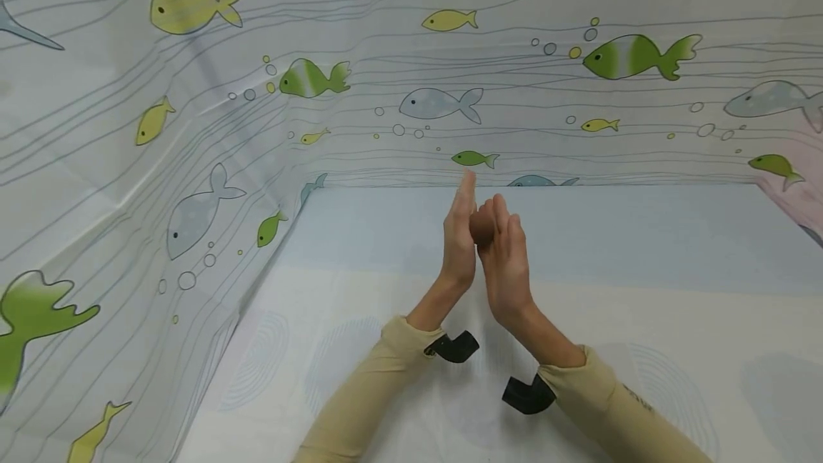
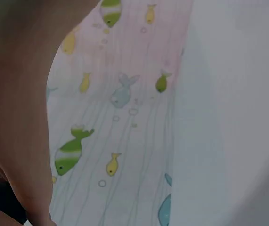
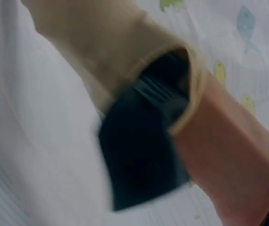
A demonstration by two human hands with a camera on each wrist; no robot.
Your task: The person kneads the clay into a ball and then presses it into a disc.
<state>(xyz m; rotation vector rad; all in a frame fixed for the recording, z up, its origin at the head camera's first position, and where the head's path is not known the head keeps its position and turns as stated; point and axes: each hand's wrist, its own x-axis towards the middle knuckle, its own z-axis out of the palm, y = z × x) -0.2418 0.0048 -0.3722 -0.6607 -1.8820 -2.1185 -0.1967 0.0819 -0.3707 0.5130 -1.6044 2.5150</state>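
A small brown ball [image 1: 481, 227] sits between the two palms, raised in front of the person in the head view. The left hand [image 1: 459, 245] presses against its left side with fingers straight and pointing up. On the other side the right hand [image 1: 508, 263] touches it with its palm and fingers, which are nearly straight. The ball's kind of material cannot be told. In the left wrist view only bare skin [image 2: 16, 103] shows, close and dark, with no ball visible. The right wrist view has a tan sleeve [image 3: 101, 42] and a bare wrist [image 3: 228, 155].
A pale table surface [image 1: 360, 234] with blue patterns lies under the arms. Fish-printed sheeting [image 1: 386, 56] rises behind and at the left. Black wrist-camera mounts [image 1: 459, 347] stick out from both sleeves. Pink sheeting [image 1: 794, 177] shows at the right edge.
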